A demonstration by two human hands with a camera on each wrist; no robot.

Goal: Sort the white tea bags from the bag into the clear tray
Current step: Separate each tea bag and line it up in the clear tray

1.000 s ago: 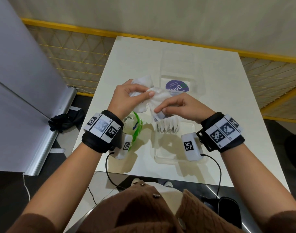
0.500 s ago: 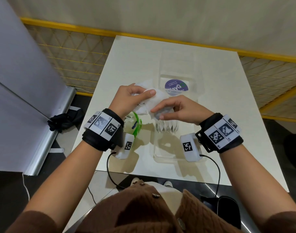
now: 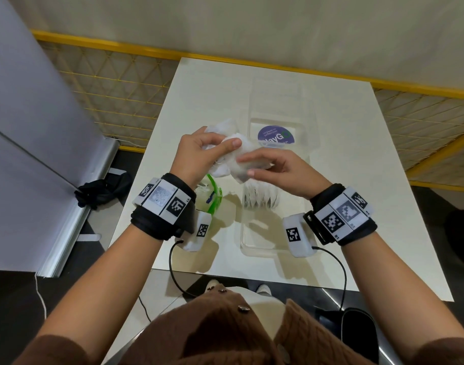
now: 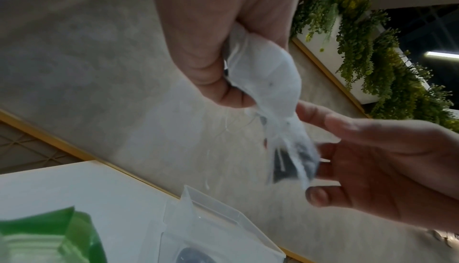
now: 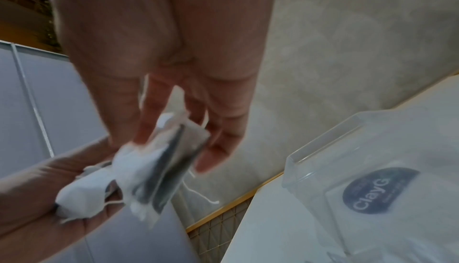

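Both hands pinch tea bags above the tray's (image 3: 275, 248) near end: left hand (image 3: 196, 154) a clump (image 3: 225, 127), right hand (image 3: 280, 169) 1 bag (image 3: 248, 164).

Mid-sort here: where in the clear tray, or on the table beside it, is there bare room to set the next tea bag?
The clear tray has bare floor nearest the person, below the row of tea bags, and more beyond its round label. The table lies bare right of the tray. It is crowded left of it, by the green bag under the left hand.
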